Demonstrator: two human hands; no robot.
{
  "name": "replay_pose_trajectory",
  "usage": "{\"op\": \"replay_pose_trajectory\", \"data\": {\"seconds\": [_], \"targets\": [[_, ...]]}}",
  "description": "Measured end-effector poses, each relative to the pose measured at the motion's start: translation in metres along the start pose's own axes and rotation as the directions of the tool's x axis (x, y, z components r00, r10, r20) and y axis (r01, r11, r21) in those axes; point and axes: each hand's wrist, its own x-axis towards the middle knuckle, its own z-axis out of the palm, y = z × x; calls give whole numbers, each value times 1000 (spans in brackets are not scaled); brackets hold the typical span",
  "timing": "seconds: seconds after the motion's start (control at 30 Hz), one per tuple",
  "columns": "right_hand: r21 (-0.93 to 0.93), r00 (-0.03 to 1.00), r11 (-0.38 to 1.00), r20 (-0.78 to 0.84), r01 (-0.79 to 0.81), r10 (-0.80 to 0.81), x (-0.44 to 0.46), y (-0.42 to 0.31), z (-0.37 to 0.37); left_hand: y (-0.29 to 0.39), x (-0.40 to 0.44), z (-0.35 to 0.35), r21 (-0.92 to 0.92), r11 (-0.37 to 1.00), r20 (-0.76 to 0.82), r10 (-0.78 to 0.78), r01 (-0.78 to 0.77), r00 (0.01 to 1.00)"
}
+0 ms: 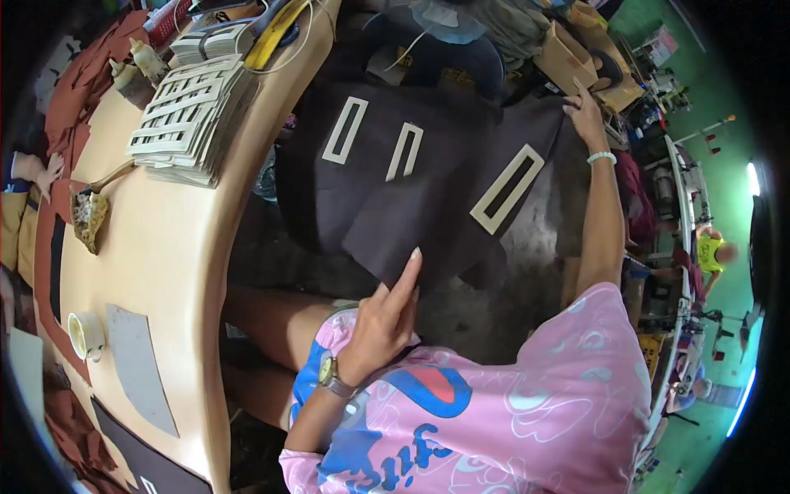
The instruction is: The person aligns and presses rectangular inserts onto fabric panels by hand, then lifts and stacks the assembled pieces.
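A dark fabric panel [444, 198] hangs stretched between my two hands, over the floor beside the table. Three pale rectangular frame-shaped pieces lie on it: a left one [345, 130], a shorter middle one [405, 152] partly covered at its lower end, and a larger right one [508, 189]. My left hand [388, 319], with a watch on the wrist, is closed at the near edge of the panel, its index finger stretched along the fabric. My right hand [586, 119], wearing a beaded bracelet, pinches the far right corner with its index finger pointing outward.
On the table [177, 272] at left are a stack of pale slotted cards [185, 119], a glue-crusted brush [89, 214], a white cup [85, 335] and a grey piece [140, 366]. Another person's hand [51, 174] rests across the table. Cardboard boxes [568, 62] stand beyond my right hand.
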Motion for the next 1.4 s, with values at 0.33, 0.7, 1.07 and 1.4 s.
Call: {"op": "replay_pose_trajectory", "data": {"seconds": [0.33, 0.7, 1.07, 1.4], "targets": [[-244, 985, 964, 159, 108, -70, 34, 21, 160, -96, -10, 69, -62, 895, 177, -425, 441, 888], [-16, 965, 993, 239, 118, -111, 57, -5, 206, -94, -9, 76, 70, 881, 446, -447, 468, 775], [-77, 985, 982, 0, 173, -174, 49, 3, 211, -96, -9, 76, 106, 900, 581, -401, 422, 708], [106, 939, 982, 291, 158, -183, 73, -40, 225, -103, -9, 79, 70, 898, 544, -399, 434, 738]]}}
